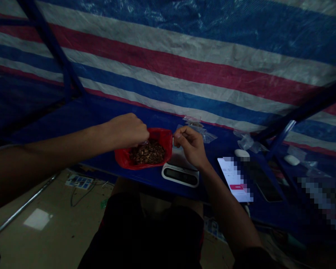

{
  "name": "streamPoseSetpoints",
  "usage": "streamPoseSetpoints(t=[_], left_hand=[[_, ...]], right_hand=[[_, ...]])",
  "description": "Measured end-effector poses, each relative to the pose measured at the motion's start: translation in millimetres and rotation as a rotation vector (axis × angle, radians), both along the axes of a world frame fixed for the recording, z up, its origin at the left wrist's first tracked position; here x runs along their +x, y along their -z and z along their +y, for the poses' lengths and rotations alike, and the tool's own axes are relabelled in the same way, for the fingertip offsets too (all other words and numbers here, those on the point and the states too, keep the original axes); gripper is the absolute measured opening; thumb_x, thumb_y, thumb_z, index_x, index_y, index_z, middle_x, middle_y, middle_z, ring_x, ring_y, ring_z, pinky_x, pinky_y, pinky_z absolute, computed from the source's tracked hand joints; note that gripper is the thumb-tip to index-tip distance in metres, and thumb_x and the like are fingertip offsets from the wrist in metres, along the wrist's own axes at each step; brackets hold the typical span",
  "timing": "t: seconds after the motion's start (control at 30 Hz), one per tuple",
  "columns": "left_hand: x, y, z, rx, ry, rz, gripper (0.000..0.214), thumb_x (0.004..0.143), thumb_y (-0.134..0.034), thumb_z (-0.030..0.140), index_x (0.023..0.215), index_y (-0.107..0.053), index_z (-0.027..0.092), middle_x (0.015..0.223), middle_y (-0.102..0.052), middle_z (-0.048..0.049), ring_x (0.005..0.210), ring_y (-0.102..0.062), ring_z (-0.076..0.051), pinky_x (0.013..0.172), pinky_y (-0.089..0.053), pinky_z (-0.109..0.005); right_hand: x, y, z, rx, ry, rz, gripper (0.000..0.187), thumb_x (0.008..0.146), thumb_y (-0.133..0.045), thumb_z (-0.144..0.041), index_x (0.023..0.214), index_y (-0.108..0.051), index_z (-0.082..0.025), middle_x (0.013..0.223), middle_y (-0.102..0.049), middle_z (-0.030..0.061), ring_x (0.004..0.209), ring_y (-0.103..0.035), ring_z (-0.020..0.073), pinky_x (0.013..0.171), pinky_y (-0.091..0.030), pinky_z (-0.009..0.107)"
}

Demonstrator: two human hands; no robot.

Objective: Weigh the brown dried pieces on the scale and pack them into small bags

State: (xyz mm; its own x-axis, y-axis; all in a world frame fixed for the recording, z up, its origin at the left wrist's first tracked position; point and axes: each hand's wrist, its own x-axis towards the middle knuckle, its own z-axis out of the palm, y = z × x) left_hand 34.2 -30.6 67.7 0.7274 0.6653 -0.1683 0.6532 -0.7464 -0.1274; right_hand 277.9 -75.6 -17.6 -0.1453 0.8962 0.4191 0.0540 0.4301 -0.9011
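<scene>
Two-handed work with small brown pieces [151, 152] at a blue table [100, 108]. The pieces lie inside an open red bag [123, 158], which stands beside a white scale [180, 175], on its left. The left hand [130, 130] hangs over the bag's far rim with fingers curled in; a glint of clear film shows at the mostly hidden fingertips, but whether they grip it cannot be told. The right hand [189, 144] is above the scale's plate, thumb and forefinger drawn nearly together; whether anything is pinched there cannot be told. Good handling, it is judged, calls for low fingers over the bag's mouth, so that dropped pieces land inside, and a right wrist lifted clear of the plate. Count: one red bag; one scale, its reading illegible; one lit phone [231, 179]; one dark slab [264, 183], apparently a second phone; two white rounded objects [242, 153]. The clear plastic bags [207, 134] overlap too much for a sure count, and the brown pieces are too many.
</scene>
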Motion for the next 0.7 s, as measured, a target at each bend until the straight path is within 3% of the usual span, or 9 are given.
streamPoseSetpoints(t=[0.07,0.13,0.27,0.37,0.5,0.63,0.7], left_hand=[[0,-2.6,1,-0.021,0.006,0.008,0.01,0.081,-0.077,0.036,0.086,-0.081,0.027,0.085,-0.079,-0.0086,0.091,-0.072,-0.031,0.084,-0.05,-0.041],[1,-5.2,1,-0.037,0.028,-0.036,0.03,0.079,-0.081,0.038,0.107,-0.081,0.028,0.099,-0.082,-0.0082,0.098,-0.073,-0.032,0.087,-0.051,-0.041],[4,-5.1,-4,-0.063,0.113,-0.221,0.065,0.084,-0.079,0.051,0.146,-0.065,0.032,0.134,-0.076,-0.0095,0.12,-0.07,-0.035,0.101,-0.049,-0.044],[9,-0.7,-9,-0.071,0.148,-0.302,0.071,0.088,-0.076,0.058,0.152,-0.06,0.032,0.14,-0.073,-0.0101,0.128,-0.067,-0.036,0.109,-0.047,-0.045],[19,5.0,-16,-0.072,0.102,-0.37,0.08,0.089,-0.075,0.056,0.16,-0.049,0.031,0.139,-0.073,-0.0108,0.129,-0.066,-0.034,0.112,-0.047,-0.045],[22,11.2,-15,0.001,0.077,-0.412,0.1,0.085,-0.076,0.065,0.167,-0.037,0.022,0.15,-0.064,-0.0166,0.139,-0.06,-0.038,0.12,-0.041,-0.048],[20,17.1,-7,0.079,0.008,-0.421,0.098,0.091,-0.067,0.068,0.168,-0.035,0.016,0.159,-0.056,-0.0199,0.146,-0.053,-0.039,0.123,-0.038,-0.05]], right_hand=[[0,0.8,0,0.009,0.017,-0.008,0.035,0.099,-0.067,-0.055,0.087,-0.064,-0.023,0.069,-0.06,-0.0031,0.063,-0.053,0.0127,0.062,-0.042,0.03],[1,2.0,2,0.009,0.034,-0.016,0.031,0.099,-0.068,-0.053,0.09,-0.066,-0.023,0.073,-0.063,-0.0019,0.066,-0.056,0.0136,0.064,-0.044,0.03],[2,3.6,4,0.014,0.036,-0.032,0.026,0.096,-0.074,-0.046,0.106,-0.069,-0.023,0.091,-0.074,0.0021,0.081,-0.066,0.0165,0.071,-0.048,0.032],[1,2.8,4,0.033,0.01,-0.071,0.031,0.091,-0.081,-0.04,0.114,-0.068,-0.024,0.099,-0.077,0.003,0.088,-0.07,0.0182,0.075,-0.047,0.034],[-1,0.7,2,0.027,-0.005,-0.088,0.046,0.084,-0.086,-0.034,0.123,-0.063,-0.024,0.088,-0.076,-0.0015,0.078,-0.068,0.017,0.077,-0.048,0.035],[11,-0.2,11,0.02,0.047,-0.081,0.034,0.086,-0.079,-0.028,0.117,-0.065,-0.022,0.084,-0.073,-0.0017,0.075,-0.067,0.0155,0.074,-0.049,0.032],[29,0.6,22,0.018,0.134,-0.101,0.031,0.085,-0.079,-0.03,0.112,-0.067,-0.021,0.084,-0.073,-0.0002,0.075,-0.067,0.0161,0.073,-0.051,0.031]])
